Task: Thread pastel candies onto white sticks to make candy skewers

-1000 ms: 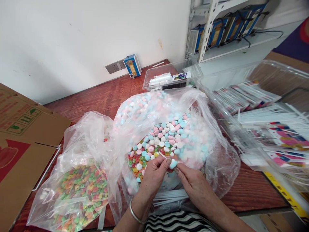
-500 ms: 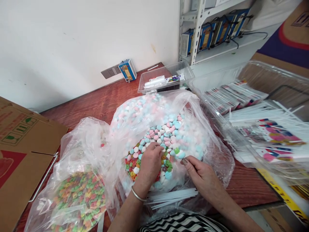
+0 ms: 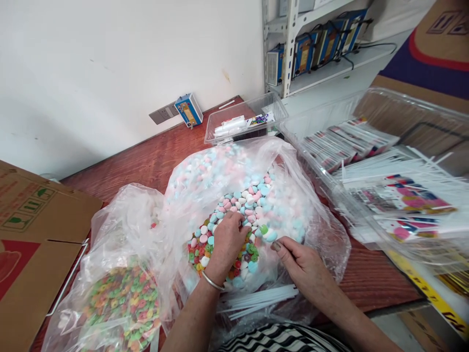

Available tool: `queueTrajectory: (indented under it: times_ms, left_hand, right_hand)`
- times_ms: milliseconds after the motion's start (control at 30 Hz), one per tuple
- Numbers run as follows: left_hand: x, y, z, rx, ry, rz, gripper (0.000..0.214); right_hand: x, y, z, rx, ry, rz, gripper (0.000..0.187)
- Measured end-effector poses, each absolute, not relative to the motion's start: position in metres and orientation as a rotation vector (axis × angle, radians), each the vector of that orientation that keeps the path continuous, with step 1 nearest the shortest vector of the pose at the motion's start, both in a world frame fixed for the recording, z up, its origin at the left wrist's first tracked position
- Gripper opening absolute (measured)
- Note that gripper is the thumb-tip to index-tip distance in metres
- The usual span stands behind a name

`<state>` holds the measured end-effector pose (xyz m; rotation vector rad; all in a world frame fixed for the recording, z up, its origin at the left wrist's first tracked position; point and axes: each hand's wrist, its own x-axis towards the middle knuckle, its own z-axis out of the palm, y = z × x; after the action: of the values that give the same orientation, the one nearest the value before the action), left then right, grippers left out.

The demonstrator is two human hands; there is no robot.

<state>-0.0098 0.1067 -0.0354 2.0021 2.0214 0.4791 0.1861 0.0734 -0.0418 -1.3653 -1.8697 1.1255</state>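
A big clear plastic bag [image 3: 322, 230] lies open in front of me, full of pastel blue, pink and white candies [image 3: 252, 200] with coloured ring candies [image 3: 200, 249] mixed in at the near side. My left hand [image 3: 227, 239] is down in the candies, palm down, fingers curled into the pile. My right hand [image 3: 298, 259] rests at the bag's near edge, fingers pinched on a thin white stick that carries a blue and a green candy [image 3: 267, 233] at its tip. A bundle of white sticks [image 3: 256, 299] lies just below my hands.
A second clear bag of ring candies [image 3: 120, 303] sits at the near left beside a cardboard box [image 3: 29, 230]. Clear trays of packed sticks [image 3: 388, 186] fill the right. A small clear tub [image 3: 245, 122] and a blue device [image 3: 188, 110] stand by the wall.
My hands have come apart. The left went from pinching at the stick down into the candy pile. The right keeps the stick, which now carries a green candy besides the blue one.
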Motion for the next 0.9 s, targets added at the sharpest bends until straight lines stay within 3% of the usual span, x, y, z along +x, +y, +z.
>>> queueTrajectory:
  times_ms: [300, 467, 633, 767, 900]
  left_hand:
    - [-0.007, 0.088, -0.049, 1.992, 2.062, 0.641, 0.005]
    - [-0.007, 0.086, -0.049, 1.881, 1.999, 0.777, 0.026]
    - [-0.008, 0.083, -0.041, 1.138, 1.694, 1.183, 0.044]
    - [-0.014, 0.081, -0.038, 0.544, 1.314, 1.351, 0.039]
    - [-0.016, 0.080, -0.039, 0.423, 1.200, 1.429, 0.034]
  right_hand:
    - [0.182, 0.074, -0.043, -1.349, -1.864, 1.132, 0.032]
    - [0.179, 0.075, -0.043, -1.358, -1.871, 1.141, 0.031]
    - [0.180, 0.073, -0.042, -1.352, -1.904, 1.152, 0.030]
    - [0.181, 0.066, -0.038, -1.357, -2.052, 1.131, 0.032]
    - [0.178, 0.061, -0.036, -1.315, -2.175, 1.096, 0.034]
